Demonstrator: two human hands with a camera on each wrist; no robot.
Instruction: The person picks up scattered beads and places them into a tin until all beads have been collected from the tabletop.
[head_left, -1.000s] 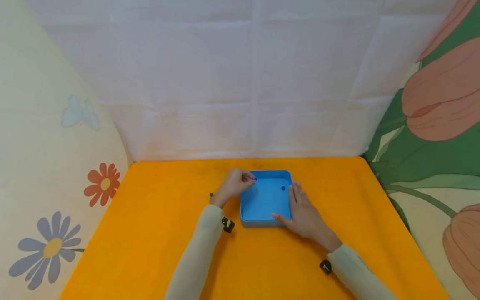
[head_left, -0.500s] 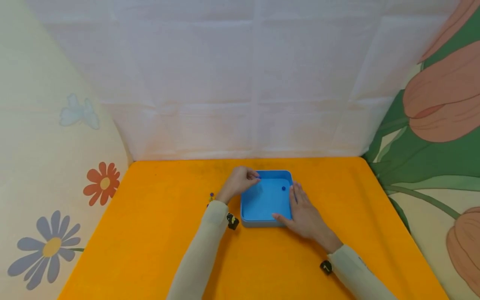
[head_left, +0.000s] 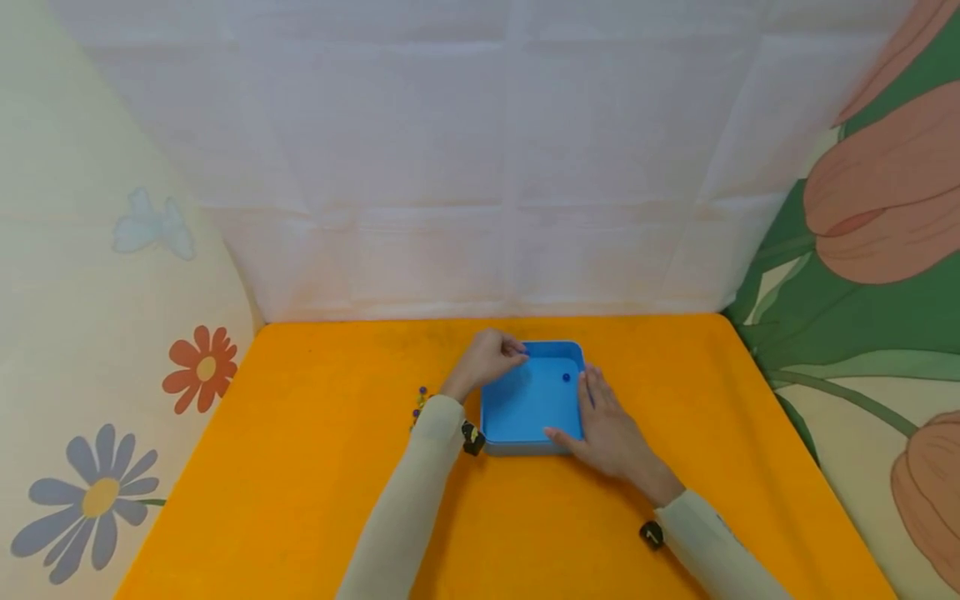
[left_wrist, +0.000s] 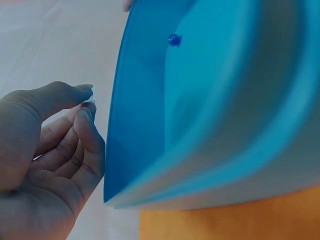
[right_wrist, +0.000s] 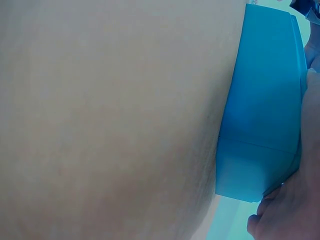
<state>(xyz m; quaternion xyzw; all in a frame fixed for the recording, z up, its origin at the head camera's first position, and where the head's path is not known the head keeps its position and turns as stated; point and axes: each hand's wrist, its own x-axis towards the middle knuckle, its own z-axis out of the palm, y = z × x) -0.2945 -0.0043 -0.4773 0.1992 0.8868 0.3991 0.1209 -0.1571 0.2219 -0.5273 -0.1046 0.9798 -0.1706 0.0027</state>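
The left hand (head_left: 483,364) has edged rightward at the box's (head_left: 525,412) far-left corner, fingertips nearly meeting thumb, any hold unclear; still just one bead (head_left: 566,377) shows inside; the right hand's (head_left: 609,429) straight fingers flank the box

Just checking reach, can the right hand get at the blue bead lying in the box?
Likely yes: the right hand touches the box near the bead; only its side wall stands between, and the box is open-topped.
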